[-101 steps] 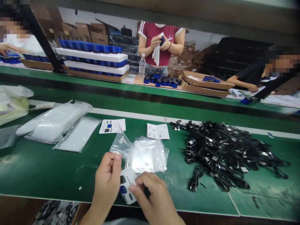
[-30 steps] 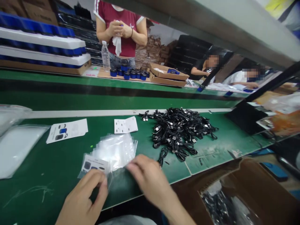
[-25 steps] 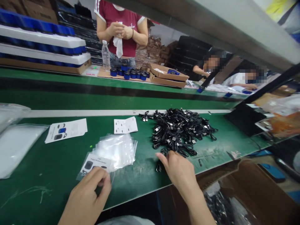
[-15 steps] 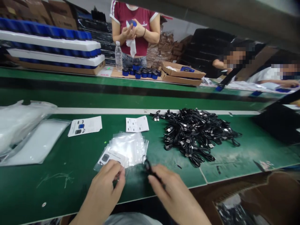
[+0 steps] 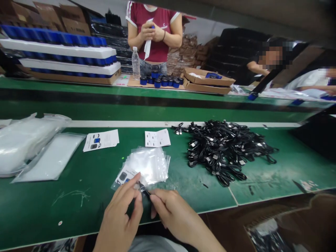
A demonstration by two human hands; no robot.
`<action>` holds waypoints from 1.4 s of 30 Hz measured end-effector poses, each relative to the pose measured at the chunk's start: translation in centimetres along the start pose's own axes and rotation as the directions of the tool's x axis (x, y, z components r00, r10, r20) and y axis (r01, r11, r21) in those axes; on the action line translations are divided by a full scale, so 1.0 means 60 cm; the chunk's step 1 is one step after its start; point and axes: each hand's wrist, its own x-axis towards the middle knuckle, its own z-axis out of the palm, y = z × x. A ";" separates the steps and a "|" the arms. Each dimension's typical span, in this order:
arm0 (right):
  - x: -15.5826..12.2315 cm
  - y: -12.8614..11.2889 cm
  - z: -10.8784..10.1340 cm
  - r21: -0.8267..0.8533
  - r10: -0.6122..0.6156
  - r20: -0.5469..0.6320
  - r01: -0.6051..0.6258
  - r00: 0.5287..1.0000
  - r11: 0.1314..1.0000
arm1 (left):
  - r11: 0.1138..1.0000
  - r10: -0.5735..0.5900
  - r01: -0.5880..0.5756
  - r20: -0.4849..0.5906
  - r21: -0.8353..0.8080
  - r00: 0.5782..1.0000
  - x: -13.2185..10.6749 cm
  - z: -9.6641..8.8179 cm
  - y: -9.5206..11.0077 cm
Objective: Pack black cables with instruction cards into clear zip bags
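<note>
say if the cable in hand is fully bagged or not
Not fully bagged: the right hand grips the cable by its exposed end. I cannot tell whether its tip is inside the bag.

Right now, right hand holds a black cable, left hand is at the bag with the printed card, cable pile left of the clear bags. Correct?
No: the head view shows the cable pile right of the clear bags. The rest stands: right hand holding a black cable, left hand at the bag with the printed card.
</note>
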 end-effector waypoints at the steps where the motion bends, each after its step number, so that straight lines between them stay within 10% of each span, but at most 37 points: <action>1: 0.004 0.003 0.001 0.145 0.033 0.045 -0.039 0.998 0.989 | 1.000 0.012 -0.012 -0.004 0.011 1.000 -0.002 -0.001 0.002; 5: 0.013 0.014 0.000 0.523 0.088 0.134 -0.146 0.987 0.840 | 0.997 0.078 -0.077 -0.024 0.026 0.997 -0.007 -0.005 0.008; 10: -0.003 0.011 -0.018 0.517 -0.142 0.185 0.027 0.972 0.855 | 0.995 0.100 -0.100 -0.023 0.002 0.995 -0.009 -0.004 0.011; 14: -0.003 0.012 -0.014 0.534 -0.063 0.201 -0.056 0.978 0.844 | 0.995 0.099 -0.099 -0.015 -0.018 0.995 -0.010 -0.005 0.017; 19: 0.009 0.009 0.011 0.382 0.194 -0.179 -0.113 0.965 0.917 | 0.994 0.103 -0.106 -0.075 -0.035 0.992 -0.011 -0.004 0.031; 23: 0.002 0.003 0.024 -0.150 -0.208 -0.256 0.174 0.944 0.973 | 0.996 0.081 -0.084 -0.074 -0.036 0.994 -0.011 -0.008 0.037; 29: 0.007 0.011 0.046 -0.312 -0.253 -0.653 0.051 0.714 0.949 | 0.989 0.145 -0.144 -0.026 0.032 0.989 -0.014 -0.017 0.040; 34: 0.017 0.009 0.025 0.072 0.021 -0.296 0.001 0.955 0.997 | 0.983 0.183 -0.184 0.083 -0.001 0.980 -0.005 -0.021 0.035; 42: 0.009 -0.006 0.000 0.308 -0.015 -0.109 0.048 0.994 0.950 | 0.950 -0.216 0.271 0.301 -0.156 0.929 0.029 -0.062 0.013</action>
